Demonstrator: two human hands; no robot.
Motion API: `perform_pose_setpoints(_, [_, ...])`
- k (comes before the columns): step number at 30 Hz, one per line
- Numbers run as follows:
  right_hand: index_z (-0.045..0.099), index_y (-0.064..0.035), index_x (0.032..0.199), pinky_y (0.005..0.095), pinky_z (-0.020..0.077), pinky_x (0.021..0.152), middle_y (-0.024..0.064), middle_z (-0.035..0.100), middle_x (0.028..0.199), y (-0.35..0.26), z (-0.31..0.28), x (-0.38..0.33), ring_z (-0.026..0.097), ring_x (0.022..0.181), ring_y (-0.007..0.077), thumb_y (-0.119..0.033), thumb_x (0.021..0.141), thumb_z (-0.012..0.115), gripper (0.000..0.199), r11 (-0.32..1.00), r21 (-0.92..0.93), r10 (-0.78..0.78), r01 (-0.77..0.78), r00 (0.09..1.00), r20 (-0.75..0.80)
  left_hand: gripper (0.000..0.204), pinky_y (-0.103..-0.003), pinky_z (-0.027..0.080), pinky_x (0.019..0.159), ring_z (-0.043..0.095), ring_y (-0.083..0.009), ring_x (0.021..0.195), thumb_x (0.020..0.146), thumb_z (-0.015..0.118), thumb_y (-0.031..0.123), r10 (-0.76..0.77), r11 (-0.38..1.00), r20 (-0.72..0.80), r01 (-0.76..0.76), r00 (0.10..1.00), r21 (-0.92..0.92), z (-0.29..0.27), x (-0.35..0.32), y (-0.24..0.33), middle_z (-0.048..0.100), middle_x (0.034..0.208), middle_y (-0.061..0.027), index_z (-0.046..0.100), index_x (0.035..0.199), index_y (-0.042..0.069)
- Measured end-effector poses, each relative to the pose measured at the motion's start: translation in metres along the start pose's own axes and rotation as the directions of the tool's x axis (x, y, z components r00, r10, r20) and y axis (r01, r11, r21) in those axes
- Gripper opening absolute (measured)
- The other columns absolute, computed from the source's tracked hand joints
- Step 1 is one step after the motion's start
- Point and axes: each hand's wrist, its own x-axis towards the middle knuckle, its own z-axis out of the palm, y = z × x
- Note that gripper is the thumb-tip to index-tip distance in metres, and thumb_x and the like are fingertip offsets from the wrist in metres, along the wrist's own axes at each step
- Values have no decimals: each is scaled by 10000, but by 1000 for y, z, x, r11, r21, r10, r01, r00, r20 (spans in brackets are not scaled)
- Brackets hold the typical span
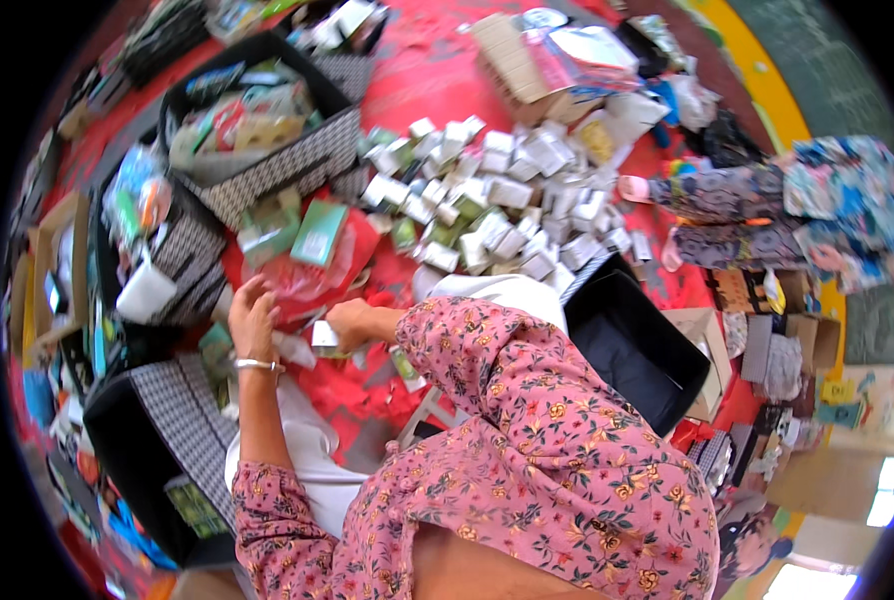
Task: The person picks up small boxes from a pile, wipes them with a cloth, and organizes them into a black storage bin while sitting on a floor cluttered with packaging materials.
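My right hand (352, 325) grips a small white box (324, 336) with a greenish lower part, held low in front of me. To its left, my left hand (251, 318) is raised with bent fingers apart and nothing seen in it; a bangle circles that wrist. Just beyond both hands lies a red plastic bag (342, 272). On and beside it are a pale green box (319, 233) and a clear-sided green package (269, 228). Farther off to the right spreads a large heap of small white and green boxes (507, 192).
A patterned black bin (279, 172) full of packages stands at the far left. Another black bin (132, 440) is by my left arm, and an open black box (635, 345) at my right. A cardboard carton (512, 62) stands behind the heap. Someone in patterned clothing (837, 200) sits at right.
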Motion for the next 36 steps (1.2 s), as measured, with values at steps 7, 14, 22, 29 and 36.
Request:
perform_pose_setpoints(7, [633,54,751,355,499,627,205,630,772,-13,-127,-80,628,717,285,-347,525,701,465,905,385,309,-179,900,-308,443,-298,441,709,540,-143,890,803,575,229,-27,996,-35,29,999,80,7,26,-11,528,1087,-53,449,1202,86])
perform_pose_setpoints(14, [630,19,813,305,470,528,62,581,674,-18,-114,-60,567,577,164,-393,644,682,448,544,823,290,164,884,-367,541,-351,397,895,474,-222,1099,894,386,468,-76,951,311,163,947,-262,16,-3,4,452,1266,-112,341,1317,134])
perform_pose_setpoints(22, [617,67,834,238,421,469,40,587,677,-28,-129,-64,535,536,89,-233,709,690,333,222,961,211,165,954,-212,570,-390,486,778,543,-236,1012,891,359,519,0,901,421,183,907,-394,19,-10,16,482,1205,-66,281,1317,150])
perform_pose_setpoints(29, [608,-8,870,226,458,496,26,597,706,-24,-146,-76,564,533,101,-184,771,624,203,7,1000,130,28,991,-29,1153,-343,379,948,412,-248,1160,593,796,142,301,954,545,-248,783,-170,19,-13,31,319,1332,-117,-31,1397,128])
perform_pose_setpoints(36, [589,-26,891,222,447,504,14,589,714,-26,-142,-74,549,563,79,-281,781,632,281,-25,999,30,37,999,-36,934,-297,381,927,443,-167,1096,545,795,97,414,847,407,-508,814,157,21,-18,38,457,1166,-91,234,1290,43])
